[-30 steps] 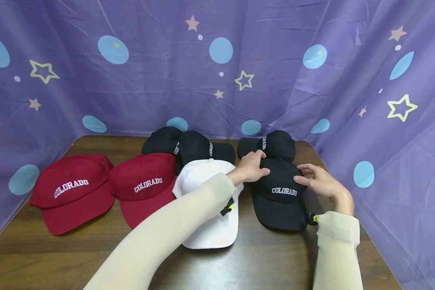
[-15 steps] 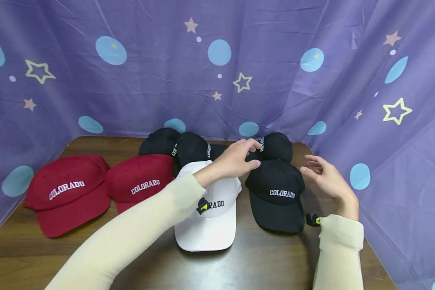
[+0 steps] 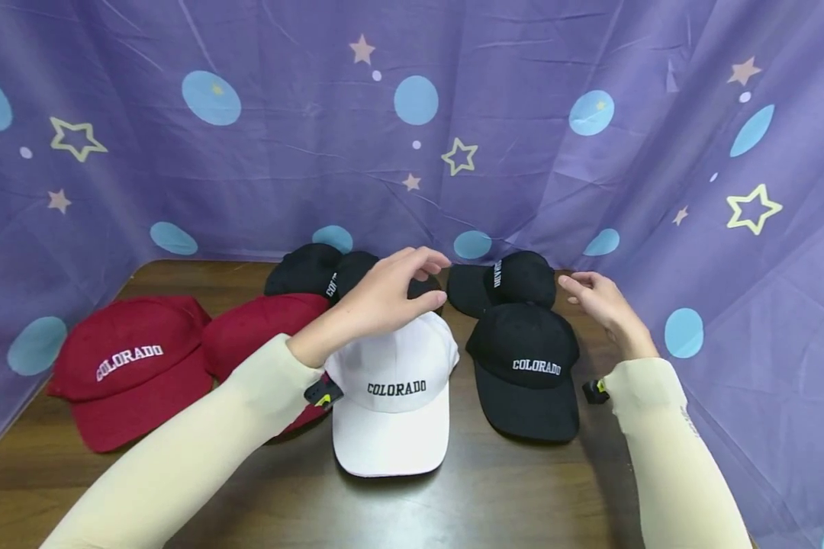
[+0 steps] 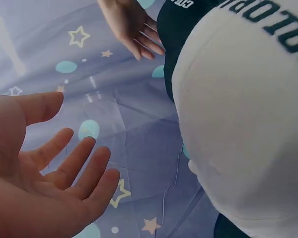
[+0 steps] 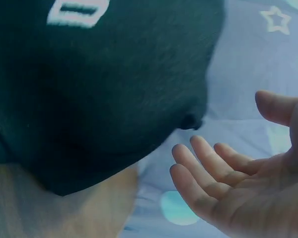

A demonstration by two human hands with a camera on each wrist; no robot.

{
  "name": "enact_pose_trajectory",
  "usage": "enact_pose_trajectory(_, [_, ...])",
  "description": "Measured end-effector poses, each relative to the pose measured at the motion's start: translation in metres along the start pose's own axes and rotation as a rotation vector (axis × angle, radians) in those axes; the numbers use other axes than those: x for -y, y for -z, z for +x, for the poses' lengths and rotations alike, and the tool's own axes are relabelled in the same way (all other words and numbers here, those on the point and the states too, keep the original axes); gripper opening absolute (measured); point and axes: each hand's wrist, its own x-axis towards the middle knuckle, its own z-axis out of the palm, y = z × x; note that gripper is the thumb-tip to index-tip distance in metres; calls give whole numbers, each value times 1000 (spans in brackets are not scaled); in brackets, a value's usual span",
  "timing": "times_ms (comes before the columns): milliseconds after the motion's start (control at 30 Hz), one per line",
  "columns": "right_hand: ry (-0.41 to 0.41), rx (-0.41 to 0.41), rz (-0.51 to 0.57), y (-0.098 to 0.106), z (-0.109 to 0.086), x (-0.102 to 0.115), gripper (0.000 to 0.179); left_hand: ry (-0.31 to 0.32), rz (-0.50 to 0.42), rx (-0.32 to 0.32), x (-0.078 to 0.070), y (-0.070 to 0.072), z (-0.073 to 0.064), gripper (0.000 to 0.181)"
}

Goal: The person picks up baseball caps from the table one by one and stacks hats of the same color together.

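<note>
My left hand (image 3: 384,297) is held above the back of the white cap (image 3: 391,438), fingers relaxed and nothing in them. In the left wrist view that cap's white crown (image 4: 238,109) stands apart from the fingertips. My right hand (image 3: 603,309) is just right of the rear black cap (image 3: 527,279) and the front black cap (image 3: 529,404), also holding nothing. The right wrist view shows loosely bent fingers (image 5: 196,191) beside a black crown (image 5: 114,84). The front black cap and the white cap face forward, each lettered COLORADO.
Two red caps, one at the far left (image 3: 127,328) and one beside it (image 3: 261,320), stand on the wooden table (image 3: 494,496). Behind them are two black caps (image 3: 302,268), partly hidden by my left hand. A purple patterned cloth (image 3: 522,175) rises around the table's back and sides.
Both hands have come away from the front black cap. My left hand has moved left over the white cap; my right has shifted slightly up, toward the back. The caps have stayed in place.
</note>
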Motion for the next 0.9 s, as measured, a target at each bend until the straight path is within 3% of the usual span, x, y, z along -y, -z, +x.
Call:
enact_pose_trajectory(333, [-188, 213, 207, -3, 36, -16, 84, -30, -102, 15, 5, 0, -19, 43])
enact_pose_trajectory(433, [-221, 201, 251, -6, 40, -18, 76, -24, -124, 28, 6, -4, -22, 42])
enact_pose_trajectory(567, [-221, 156, 273, -10, 42, -16, 31, -15, -144, 39, 8, -7, -24, 42])
enact_pose_trajectory(700, [-183, 152, 269, -16, 45, -15, 43, -7, -150, 28, 11, -7, -27, 41])
enact_pose_trajectory(900, [-147, 107, 396, -23, 51, -15, 21, 7, -171, 34, 13, -6, -29, 40])
